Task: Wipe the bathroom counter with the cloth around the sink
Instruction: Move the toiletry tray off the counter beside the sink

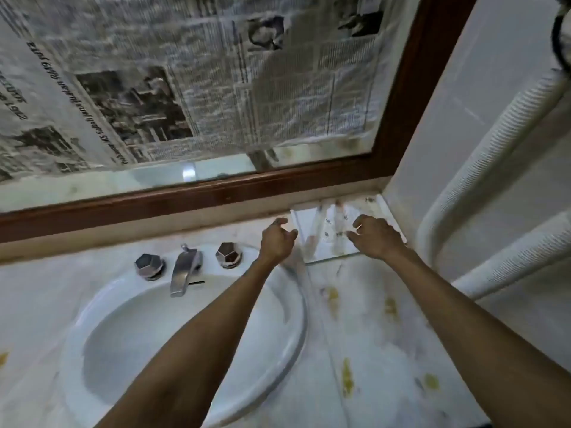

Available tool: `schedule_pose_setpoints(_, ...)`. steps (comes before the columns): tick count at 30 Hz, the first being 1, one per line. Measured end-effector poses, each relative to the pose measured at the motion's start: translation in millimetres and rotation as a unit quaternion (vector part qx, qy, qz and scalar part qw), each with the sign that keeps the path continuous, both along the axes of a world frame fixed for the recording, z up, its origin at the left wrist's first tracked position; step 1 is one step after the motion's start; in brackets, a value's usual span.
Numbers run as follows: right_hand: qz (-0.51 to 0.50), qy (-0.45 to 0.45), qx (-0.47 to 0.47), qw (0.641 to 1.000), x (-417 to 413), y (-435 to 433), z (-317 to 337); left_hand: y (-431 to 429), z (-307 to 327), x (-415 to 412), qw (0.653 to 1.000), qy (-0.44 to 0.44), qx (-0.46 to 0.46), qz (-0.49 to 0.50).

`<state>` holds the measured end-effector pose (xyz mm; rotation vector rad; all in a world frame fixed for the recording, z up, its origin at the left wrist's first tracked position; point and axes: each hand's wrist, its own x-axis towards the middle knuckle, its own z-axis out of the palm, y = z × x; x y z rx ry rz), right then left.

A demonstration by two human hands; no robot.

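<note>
White cloth (324, 233) lies between left hand (276, 242) and right hand (375, 237), grips open

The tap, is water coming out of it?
Off. No water runs from the tap, and the sink under it looks dry and empty.

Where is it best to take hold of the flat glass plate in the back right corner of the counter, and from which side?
Probably by its near edge, from the front. The plate lies flat on the counter, its back and right sides close to the mirror frame and wall. The left hand could take the open left edge.
</note>
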<state>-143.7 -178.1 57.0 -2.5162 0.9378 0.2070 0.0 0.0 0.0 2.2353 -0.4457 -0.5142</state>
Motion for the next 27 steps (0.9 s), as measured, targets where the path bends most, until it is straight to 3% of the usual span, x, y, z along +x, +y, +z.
schedule_pose_setpoints(6, -0.043, 0.006, 0.042, 0.998, -10.6, -23.6, -41.8, -33.9, -40.4, 11.8, 0.998, 0.053, 0.031, 0.008)
schedule_pose_setpoints(10, -0.070, -0.018, 0.067, 0.995, -9.0, -38.3, -63.0, -46.5, -57.0, 15.0, 0.999, 0.026, 0.017, 0.016)
schedule_pose_setpoints(21, -0.069, 0.016, 0.035, 0.997, 17.1, -65.3, -89.1, -18.1, -69.9, 35.0, 0.996, 0.024, 0.062, 0.054)
schedule_pose_setpoints(27, -0.157, -0.045, 0.088, 0.983, 30.7, -78.6, -103.5, -17.0, -70.2, 37.4, 0.993, 0.067, 0.065, 0.069)
